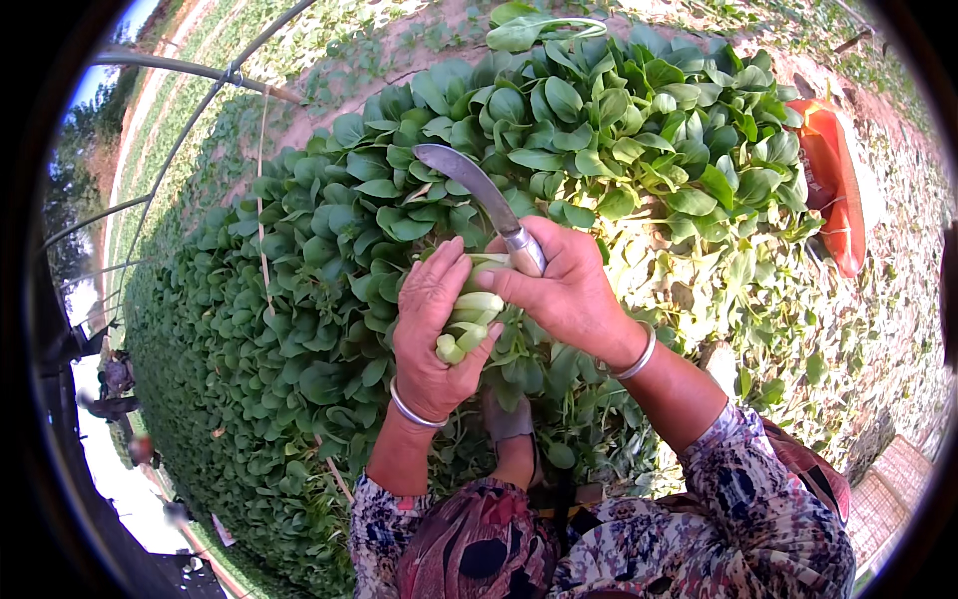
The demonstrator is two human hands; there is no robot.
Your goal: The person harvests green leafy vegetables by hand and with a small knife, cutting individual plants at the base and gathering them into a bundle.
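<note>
A bunch of leafy greens with pale cut stems (471, 322) is held in my left hand (434, 322), stem ends towards me. My right hand (565, 284) grips the metal-collared handle of a curved sickle (475, 180); its blade points up and left above the bunch. The right thumb and fingers also touch the upper stalks of the bunch. Both hands are close together over a dense bed of growing leafy greens (322, 224). The leaves of the held bunch are mostly hidden under the hands.
Loose greens (524, 30) lie on soil beyond the bed. An orange-red bag (834, 187) lies at the right. Metal hoops (194, 67) and a thin string (262, 202) cross the left side. A woven crate or mat (883, 494) stands at the lower right. My shoe (510, 419) is among the plants.
</note>
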